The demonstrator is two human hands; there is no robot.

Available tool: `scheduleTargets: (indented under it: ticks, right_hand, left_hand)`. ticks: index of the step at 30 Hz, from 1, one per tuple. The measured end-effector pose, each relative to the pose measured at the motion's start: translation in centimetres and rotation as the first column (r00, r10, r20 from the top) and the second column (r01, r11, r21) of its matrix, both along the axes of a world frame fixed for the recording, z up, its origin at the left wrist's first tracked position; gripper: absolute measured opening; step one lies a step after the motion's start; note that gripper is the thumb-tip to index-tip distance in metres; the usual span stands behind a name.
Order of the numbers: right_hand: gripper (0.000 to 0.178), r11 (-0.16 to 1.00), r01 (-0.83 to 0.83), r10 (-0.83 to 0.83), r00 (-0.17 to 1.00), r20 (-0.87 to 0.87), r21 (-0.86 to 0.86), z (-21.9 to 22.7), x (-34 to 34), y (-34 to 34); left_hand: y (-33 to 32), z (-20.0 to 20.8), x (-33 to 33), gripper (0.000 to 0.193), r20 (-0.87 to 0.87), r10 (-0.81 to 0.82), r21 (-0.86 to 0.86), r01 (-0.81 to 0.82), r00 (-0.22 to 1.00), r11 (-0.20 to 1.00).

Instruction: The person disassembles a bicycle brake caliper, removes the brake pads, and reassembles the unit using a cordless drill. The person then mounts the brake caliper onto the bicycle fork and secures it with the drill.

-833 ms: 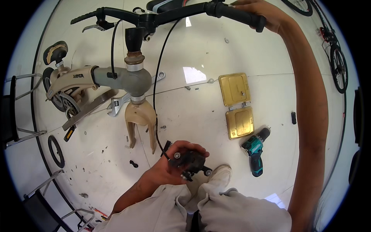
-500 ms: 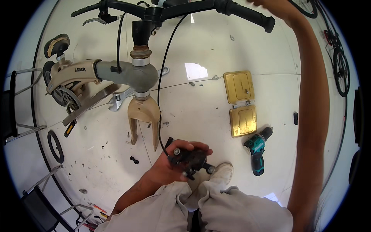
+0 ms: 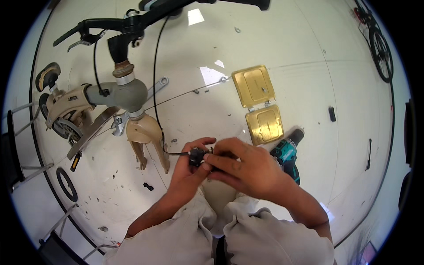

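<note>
Nearest to me are the light beige cloth trousers point(image 3: 176, 238) of the person, and just above the knees I see both bare hands around one small black brake caliper point(image 3: 195, 157). The left hand point(image 3: 183, 176) holds it from its left side, with the fingers curled and the thumb against it. The right hand point(image 3: 251, 170) comes from the other side and pinches it with thumb and bent fingers; what these fingertips touch exactly, I cannot tell. A thin black cable point(image 3: 155, 88) goes from the caliper up toward the black handlebar point(image 3: 165, 13). On the pale glossy floor point(image 3: 304, 97), a teal and black cordless drill point(image 3: 287, 152) lies near the right hand. Beyond, I find the beige two-legged fork point(image 3: 145, 132) under the grey frame tube point(image 3: 128, 95), a silver adjustable wrench point(image 3: 120, 125) behind it, and a golden hinged metal case point(image 3: 254, 86), lying opened. Far at right there is a dark bicycle point(image 3: 380, 55).
</note>
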State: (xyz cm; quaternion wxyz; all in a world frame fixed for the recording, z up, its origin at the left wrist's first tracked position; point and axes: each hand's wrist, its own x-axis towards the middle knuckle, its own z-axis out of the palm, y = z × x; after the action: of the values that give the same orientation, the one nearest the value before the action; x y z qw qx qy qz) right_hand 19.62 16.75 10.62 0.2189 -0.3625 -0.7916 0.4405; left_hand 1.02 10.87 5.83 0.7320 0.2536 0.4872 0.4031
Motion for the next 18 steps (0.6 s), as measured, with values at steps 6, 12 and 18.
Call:
scheduleTargets:
  ticks: [6, 12, 18]
  right_hand:
    - [0.016, 0.903, 0.012, -0.120, 0.967, -0.226, -0.429, -1.9, 1.3, 1.7]
    - [0.017, 0.687, -0.091, -0.268, 0.890, -0.369, -0.721, -3.5, 0.0, 1.7]
    - [0.017, 0.621, -0.166, -0.305, 0.849, -0.431, -0.766, -5.0, -0.5, 1.4]
  left_hand:
    - [-0.5, 0.4, -1.3, 0.062, 0.031, -0.109, 0.017, 0.109, 0.994, 0.994]
    - [-3.2, -2.4, -2.1, 0.069, 0.105, 0.062, 0.049, -0.068, 0.992, 0.997]
    - [-2.7, -2.3, -1.1, 0.081, 0.171, 0.196, -0.005, -0.198, 0.965, 0.980]
